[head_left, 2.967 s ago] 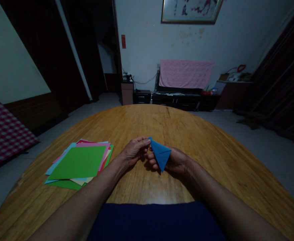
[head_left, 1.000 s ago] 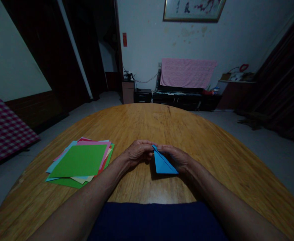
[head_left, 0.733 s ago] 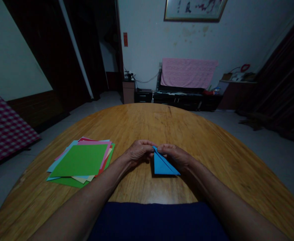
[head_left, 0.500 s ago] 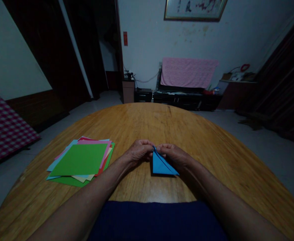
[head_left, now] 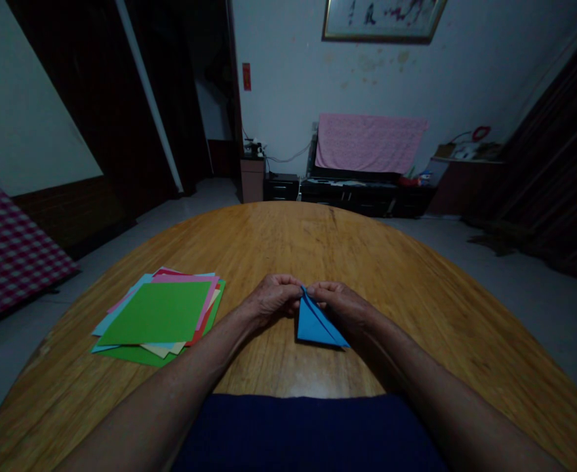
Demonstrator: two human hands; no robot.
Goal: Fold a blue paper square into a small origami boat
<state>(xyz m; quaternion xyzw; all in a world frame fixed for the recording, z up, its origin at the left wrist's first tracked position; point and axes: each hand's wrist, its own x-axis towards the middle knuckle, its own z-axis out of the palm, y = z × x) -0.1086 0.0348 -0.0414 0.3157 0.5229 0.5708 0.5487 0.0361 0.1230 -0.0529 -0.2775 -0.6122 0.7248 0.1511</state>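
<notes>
Desk (head_left: 288,242): big, round, made of shiny yellow-brown wood.
Paper pile (head_left: 121,328): square sheets lying flat and a bit messy, at 8 o'clock on the desk.
Top sheet (head_left: 155,314): green.
Edges under it: pink, light blue, red, cream and green.
Blue paper triangle (head_left: 315,328): folded, on the desk at 5 o'clock, well apart from the pile.

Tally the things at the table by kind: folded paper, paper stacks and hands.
folded blue paper triangle: 1
stack of coloured paper squares: 1
hands (left hand, right hand): 2
Total: 4
</notes>
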